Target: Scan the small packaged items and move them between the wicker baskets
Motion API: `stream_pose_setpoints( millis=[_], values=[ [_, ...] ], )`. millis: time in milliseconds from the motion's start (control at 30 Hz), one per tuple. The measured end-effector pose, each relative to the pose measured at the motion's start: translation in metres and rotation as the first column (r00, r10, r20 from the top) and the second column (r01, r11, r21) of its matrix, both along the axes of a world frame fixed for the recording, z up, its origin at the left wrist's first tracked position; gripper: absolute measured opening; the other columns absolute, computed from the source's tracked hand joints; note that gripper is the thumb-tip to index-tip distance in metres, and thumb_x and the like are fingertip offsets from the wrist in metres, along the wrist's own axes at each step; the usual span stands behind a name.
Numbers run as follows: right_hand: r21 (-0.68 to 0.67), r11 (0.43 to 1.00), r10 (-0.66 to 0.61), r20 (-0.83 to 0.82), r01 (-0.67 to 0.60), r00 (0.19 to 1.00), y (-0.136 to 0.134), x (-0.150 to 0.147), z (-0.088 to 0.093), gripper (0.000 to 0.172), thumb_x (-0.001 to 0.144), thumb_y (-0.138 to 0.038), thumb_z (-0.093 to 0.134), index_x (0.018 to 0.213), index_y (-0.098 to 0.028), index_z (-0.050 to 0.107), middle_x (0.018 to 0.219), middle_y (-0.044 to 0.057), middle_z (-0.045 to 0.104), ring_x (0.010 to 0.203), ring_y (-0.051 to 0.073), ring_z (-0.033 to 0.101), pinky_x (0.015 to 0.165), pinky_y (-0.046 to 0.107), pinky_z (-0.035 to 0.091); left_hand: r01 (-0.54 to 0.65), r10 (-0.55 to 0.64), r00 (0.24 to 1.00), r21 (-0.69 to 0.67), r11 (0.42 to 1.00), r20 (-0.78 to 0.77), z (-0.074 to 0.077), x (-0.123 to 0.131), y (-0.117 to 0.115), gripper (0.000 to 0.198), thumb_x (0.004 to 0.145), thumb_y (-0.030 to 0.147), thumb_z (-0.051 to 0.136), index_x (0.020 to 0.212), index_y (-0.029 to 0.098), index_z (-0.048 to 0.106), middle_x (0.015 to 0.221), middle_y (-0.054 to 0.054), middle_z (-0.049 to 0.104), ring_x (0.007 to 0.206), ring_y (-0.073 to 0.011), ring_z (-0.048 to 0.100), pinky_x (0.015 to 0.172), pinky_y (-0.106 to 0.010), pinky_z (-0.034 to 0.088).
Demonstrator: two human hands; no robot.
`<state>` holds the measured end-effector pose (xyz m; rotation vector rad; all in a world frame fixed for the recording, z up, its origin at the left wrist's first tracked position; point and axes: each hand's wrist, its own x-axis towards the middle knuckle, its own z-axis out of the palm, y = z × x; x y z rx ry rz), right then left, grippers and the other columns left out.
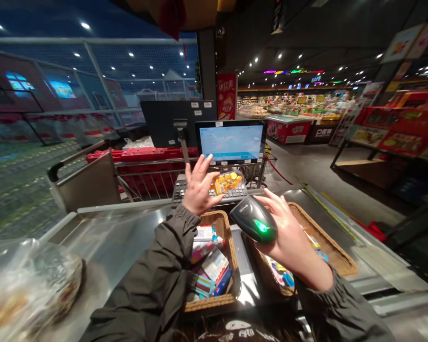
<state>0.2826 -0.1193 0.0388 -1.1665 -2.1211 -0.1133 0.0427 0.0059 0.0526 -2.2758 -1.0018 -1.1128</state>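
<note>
My left hand (199, 187) grips a small clear pack of yellow-orange round sweets (231, 179) by its labelled end, holding it up over the keyboard (180, 190). My right hand (281, 232) is wrapped round a black barcode scanner (251, 216), whose green light glows on top. The scanner's front points toward the pack, with a gap between them. Below my left forearm sits a wicker basket (231, 247) of small boxes and packets (216, 263). Under my right arm stands a second wicker basket (337, 251) with a few colourful packets (280, 275), partly hidden by the arm.
Behind the keyboard stands a lit monitor (231, 142), and a dark screen (167, 123) is left of it. Clear plastic bags (17, 280) lie on the metal counter (103, 237) at left. A metal cart (153, 180) is beyond the counter. Shop displays (288, 128) are farther back.
</note>
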Motion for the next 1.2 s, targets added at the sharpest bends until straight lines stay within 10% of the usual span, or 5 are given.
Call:
stream_pose_setpoints(
  millis=[1200],
  values=[
    [-0.154, 0.988, 0.014, 0.023, -0.011, 1.000, 0.008, -0.033, -0.030, 0.048, 0.069, -0.023, 0.063, 0.117, -0.018, 0.064, 0.138, 0.016, 0.056, 0.142, 0.041, 0.036, 0.112, 0.072, 0.024, -0.102, 0.098, 0.995, -0.228, 0.968, -0.030, -0.043, -0.064, -0.030, 0.047, 0.074, 0.046, 0.074, 0.110, 0.019, 0.061, 0.158, -0.020, 0.032, 0.147, -0.0337, 0.031, 0.120, -0.060, 0.006]
  ],
)
